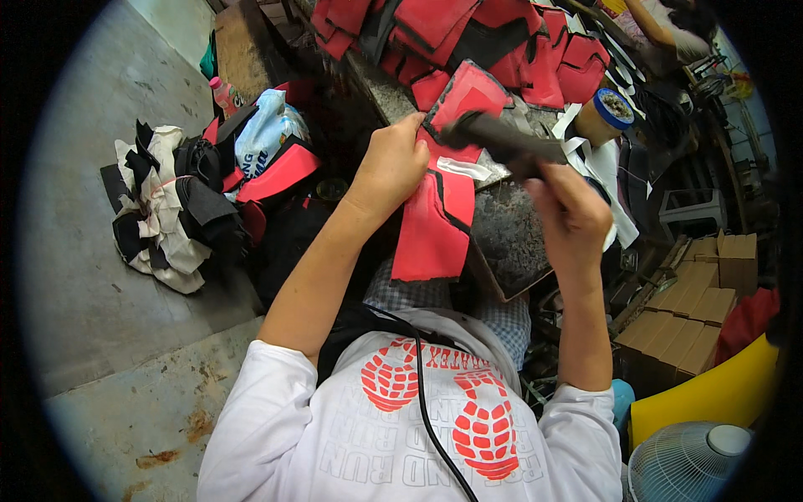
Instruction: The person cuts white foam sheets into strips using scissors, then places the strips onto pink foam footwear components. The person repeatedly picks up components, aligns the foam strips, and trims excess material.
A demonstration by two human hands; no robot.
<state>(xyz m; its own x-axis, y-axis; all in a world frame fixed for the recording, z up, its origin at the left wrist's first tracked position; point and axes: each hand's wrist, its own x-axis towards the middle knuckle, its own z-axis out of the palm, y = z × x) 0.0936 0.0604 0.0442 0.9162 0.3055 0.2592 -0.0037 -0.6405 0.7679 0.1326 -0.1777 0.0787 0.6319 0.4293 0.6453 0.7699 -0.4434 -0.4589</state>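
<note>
My right hand (573, 209) grips a hammer (489, 135), its dark head smeared by motion above red pieces at the edge of the work surface. Closed at the upper edge of a red panel (431, 238) with black trim, my left hand (389, 167) presses or pinches it; its fingertips are partly hidden. The panel hangs toward my lap. Beyond it, touching or overlapping, lies another red piece (468, 88) with a black border. A short white strip (462, 170) rests across the red material below the hammer head.
Many red and black pieces (502, 42) are heaped at the far side. A blue-rimmed jar (609, 113) stands right of the hammer. A dark slab (512, 230) lies near my lap. Scraps (159, 209) sit at left, cardboard boxes (677, 326) and a fan (690, 464) at right.
</note>
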